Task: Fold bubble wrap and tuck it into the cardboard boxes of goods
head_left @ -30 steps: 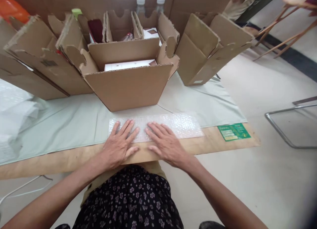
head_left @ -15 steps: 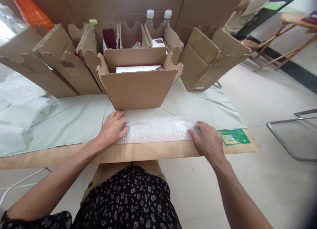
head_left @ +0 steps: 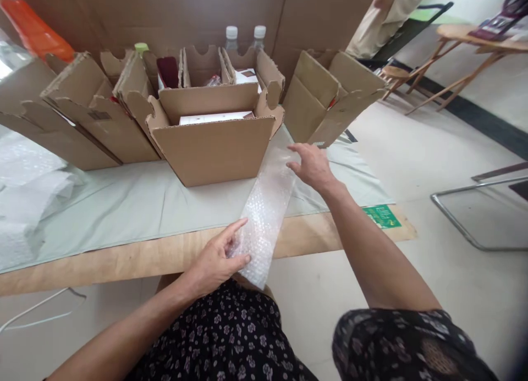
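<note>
A long strip of bubble wrap (head_left: 266, 210) runs from the table's near edge up towards an open cardboard box (head_left: 214, 142). My left hand (head_left: 216, 257) pinches the strip's near end, just off the table edge above my lap. My right hand (head_left: 311, 165) holds the far end beside the box's right corner, fingers curled on it. A white flat package (head_left: 214, 117) lies inside the box.
More cardboard boxes (head_left: 86, 117) stand left and right (head_left: 325, 98) of the open one, with two bottles (head_left: 243, 37) behind. A pale green cloth (head_left: 124, 199) covers the wooden table (head_left: 124, 260). White wrap is piled at the left (head_left: 25, 188). Another person (head_left: 383, 12) sits at the far right.
The bubble wrap lay flat and crosswise along the table edge under both hands. Now both hands grip its ends and have turned it lengthwise, the right end lifted towards the box.
</note>
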A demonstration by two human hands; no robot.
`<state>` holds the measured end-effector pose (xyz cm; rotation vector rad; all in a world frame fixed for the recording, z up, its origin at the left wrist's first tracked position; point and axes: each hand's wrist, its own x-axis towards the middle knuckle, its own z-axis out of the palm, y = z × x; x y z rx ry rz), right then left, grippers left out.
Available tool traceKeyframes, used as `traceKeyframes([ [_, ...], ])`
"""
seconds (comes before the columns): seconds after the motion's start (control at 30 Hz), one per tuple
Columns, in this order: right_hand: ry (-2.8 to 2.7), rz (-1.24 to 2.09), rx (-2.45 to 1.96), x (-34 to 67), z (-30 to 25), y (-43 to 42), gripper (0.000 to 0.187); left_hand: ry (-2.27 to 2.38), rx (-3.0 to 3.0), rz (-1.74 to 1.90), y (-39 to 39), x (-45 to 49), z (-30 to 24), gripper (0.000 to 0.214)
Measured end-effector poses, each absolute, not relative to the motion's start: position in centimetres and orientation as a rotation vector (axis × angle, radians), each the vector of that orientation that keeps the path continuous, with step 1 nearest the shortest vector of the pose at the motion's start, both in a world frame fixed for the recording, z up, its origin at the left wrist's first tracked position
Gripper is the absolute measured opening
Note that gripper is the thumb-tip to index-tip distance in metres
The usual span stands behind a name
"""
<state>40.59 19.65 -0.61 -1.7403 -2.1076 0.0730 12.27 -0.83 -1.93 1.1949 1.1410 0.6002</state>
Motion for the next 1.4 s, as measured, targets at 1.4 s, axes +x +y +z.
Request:
traceKeyframes([
  [1.4, -2.105, 0.148, -1.288, 38.5, -5.7, -0.7, 0.023, 1.072, 2.517, 0.703, 2.2, 13.7, -3.2, 0.027],
])
